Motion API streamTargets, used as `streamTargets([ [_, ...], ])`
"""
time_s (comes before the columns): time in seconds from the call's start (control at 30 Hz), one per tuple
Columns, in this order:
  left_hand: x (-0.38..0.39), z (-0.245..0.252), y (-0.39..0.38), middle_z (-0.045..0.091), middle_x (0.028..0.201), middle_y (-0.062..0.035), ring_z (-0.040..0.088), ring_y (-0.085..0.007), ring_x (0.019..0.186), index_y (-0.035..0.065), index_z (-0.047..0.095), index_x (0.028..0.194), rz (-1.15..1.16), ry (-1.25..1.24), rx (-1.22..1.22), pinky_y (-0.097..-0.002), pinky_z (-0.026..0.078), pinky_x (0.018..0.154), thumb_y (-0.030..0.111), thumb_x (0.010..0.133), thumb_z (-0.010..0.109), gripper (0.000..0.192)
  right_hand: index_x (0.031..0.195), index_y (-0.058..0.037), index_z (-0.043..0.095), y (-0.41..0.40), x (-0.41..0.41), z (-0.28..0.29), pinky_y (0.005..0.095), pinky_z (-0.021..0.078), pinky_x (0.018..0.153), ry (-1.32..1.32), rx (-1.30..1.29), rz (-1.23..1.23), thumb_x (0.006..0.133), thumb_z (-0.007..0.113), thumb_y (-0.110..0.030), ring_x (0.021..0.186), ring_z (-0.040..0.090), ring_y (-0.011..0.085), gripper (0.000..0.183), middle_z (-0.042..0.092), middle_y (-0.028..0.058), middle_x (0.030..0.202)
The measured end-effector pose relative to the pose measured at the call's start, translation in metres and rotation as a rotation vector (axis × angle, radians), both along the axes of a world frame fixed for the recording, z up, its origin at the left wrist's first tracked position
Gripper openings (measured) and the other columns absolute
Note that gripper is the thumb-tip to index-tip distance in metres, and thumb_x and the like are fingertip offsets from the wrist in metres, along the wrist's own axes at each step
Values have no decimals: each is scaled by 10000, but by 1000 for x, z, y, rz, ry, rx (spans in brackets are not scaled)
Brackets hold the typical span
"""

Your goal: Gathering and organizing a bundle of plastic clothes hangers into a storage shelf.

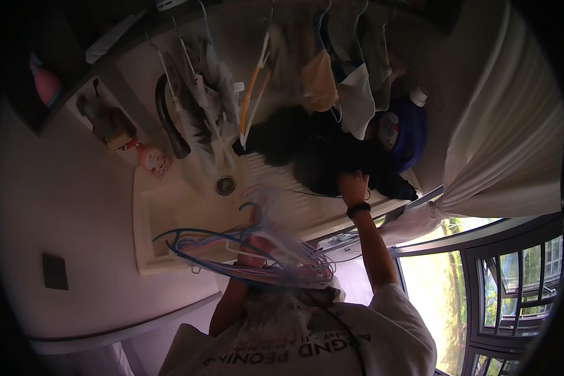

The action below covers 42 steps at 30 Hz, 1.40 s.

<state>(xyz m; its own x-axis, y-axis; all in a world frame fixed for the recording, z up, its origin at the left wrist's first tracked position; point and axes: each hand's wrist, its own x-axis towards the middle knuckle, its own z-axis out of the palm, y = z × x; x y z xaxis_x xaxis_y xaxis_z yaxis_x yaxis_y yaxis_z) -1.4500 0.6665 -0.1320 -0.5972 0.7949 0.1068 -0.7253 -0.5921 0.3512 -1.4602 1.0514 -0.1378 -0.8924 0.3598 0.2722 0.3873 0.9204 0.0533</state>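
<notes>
My left hand [256, 249] grips a bundle of thin clothes hangers [301, 270], mostly blue and pink, held in front of my chest. Part of the bundle is blurred, and it covers some of my fingers. My right hand [355, 185], with a dark band at the wrist, is closed on the near side of a black garment [329, 155]. That garment lies heaped over the ribbed drainboard [282, 188] of a cream sink. A thin dark line, perhaps a cord or hanger wire, runs beside my right fingers.
Hung laundry [207, 103], an orange-and-white hanger [249, 103] and face masks [357, 101] dangle above the sink. Behind the faucet [169, 117] stands a pink soap bottle [154, 160]. A blue detergent jug [409, 131] is at right, near a curtain [493, 122] and window [521, 282].
</notes>
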Motion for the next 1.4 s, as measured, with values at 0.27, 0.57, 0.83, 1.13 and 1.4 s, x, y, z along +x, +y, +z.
streamTargets([
  [0.27, 3, -16, -5, 539, 1410, -120, 362, -368, 1437, 95, 521, 1411, 99, -110, 2, -621, 324, 1145, 452, 904, 718, 651, 784, -109, 710, -4, 82, 115, 465, 465, 679, 367, -64, 96, 881, 654, -182, 782, 605, 333, 134, 671, 93, 738],
  [0.57, -2, -18, 7, 531, 1425, -125, 350, -364, 1446, 60, 496, 1419, 44, -62, 42, -590, 318, 1162, 458, 904, 717, 687, 852, -42, 743, -18, 170, 106, 422, 497, 710, 305, -675, 163, 862, 646, -102, 720, 637, 357, 114, 701, 163, 783],
  [0.83, -6, -21, 12, 532, 1410, -127, 350, -366, 1448, 40, 495, 1407, 36, -92, 21, -609, 335, 1153, 450, 912, 711, 678, 919, -19, 750, 8, 224, 100, 318, 478, 628, 349, -703, -86, 880, 696, -58, 676, 616, 190, 78, 701, 107, 841],
  [1.13, -10, -16, 15, 537, 1424, -137, 355, -364, 1445, 50, 535, 1386, 68, -125, 39, -611, 314, 1159, 460, 917, 699, 645, 989, -6, 759, -20, 217, 112, 285, 481, 691, 337, -1163, -20, 907, 719, -50, 717, 604, 144, 102, 633, 77, 856],
  [1.4, -14, -12, 12, 540, 1423, -147, 329, -364, 1462, 68, 532, 1392, 36, -150, 65, -601, 314, 1164, 426, 902, 729, 639, 969, 8, 755, -25, 193, 126, 283, 476, 644, 279, -1094, 38, 886, 747, -58, 704, 602, 150, 106, 628, 81, 814],
])
